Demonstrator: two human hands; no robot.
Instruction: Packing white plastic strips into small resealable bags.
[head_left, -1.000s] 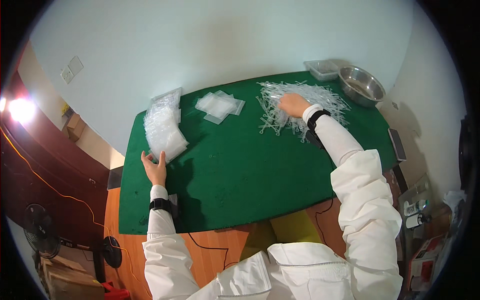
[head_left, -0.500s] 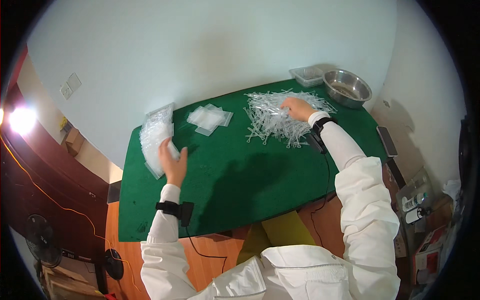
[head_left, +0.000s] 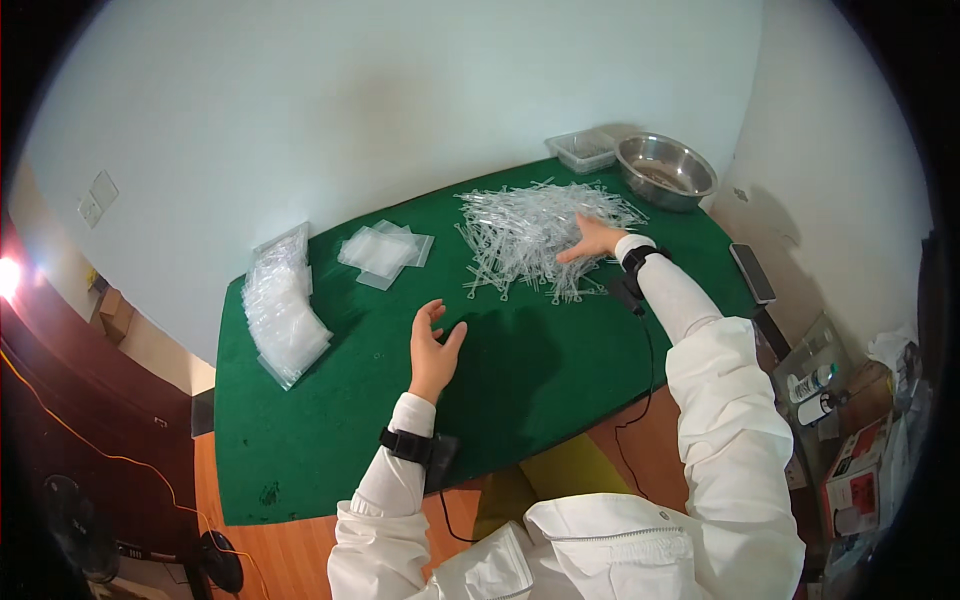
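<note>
A big heap of thin clear plastic pieces [head_left: 535, 228] lies on the green table [head_left: 350, 430] at the back right. My right hand [head_left: 590, 240] rests on the heap's right side, fingers spread into the pieces. My left hand [head_left: 432, 350] hovers over bare green cloth near the table's middle, fingers apart and holding nothing. A thick stack of clear plastic bags [head_left: 282, 306] lies at the table's left. A few loose clear bags [head_left: 383, 252] lie between the stack and the heap. Both wrists wear black bands.
A steel bowl [head_left: 666, 171] and a clear plastic tray [head_left: 583, 150] sit at the back right corner. A dark phone [head_left: 752, 273] lies at the right edge. Bottles and boxes [head_left: 820, 395] crowd the floor on the right. A fan [head_left: 60, 515] stands at lower left.
My left hand has left the stack of bags and moved right to the table's middle, holding nothing. My right hand stays on the heap of plastic pieces. The view has shifted.
</note>
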